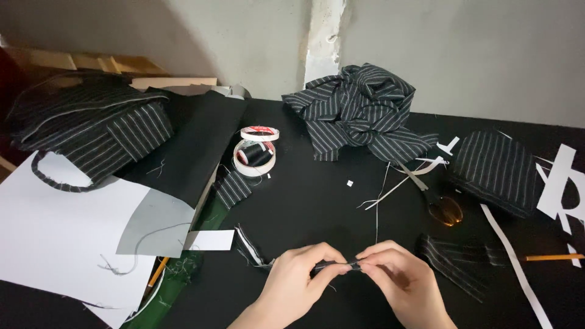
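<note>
My left hand (298,277) and my right hand (399,277) meet at the bottom centre over a black table (317,201). Together they pinch a narrow black striped fabric strip (338,265) between thumbs and fingertips. The strip's loose end (251,250), edged in white, trails off to the left of my left hand onto the table. A folded striped fabric piece (454,259) lies just right of my right hand.
A bunched pile of striped fabric (359,113) sits at the back centre, another pile (91,125) at the left. Tape rolls with black thread (256,152), scissors (436,198), white paper sheets (61,231), paper strips (515,262) and a pencil (551,258) lie around.
</note>
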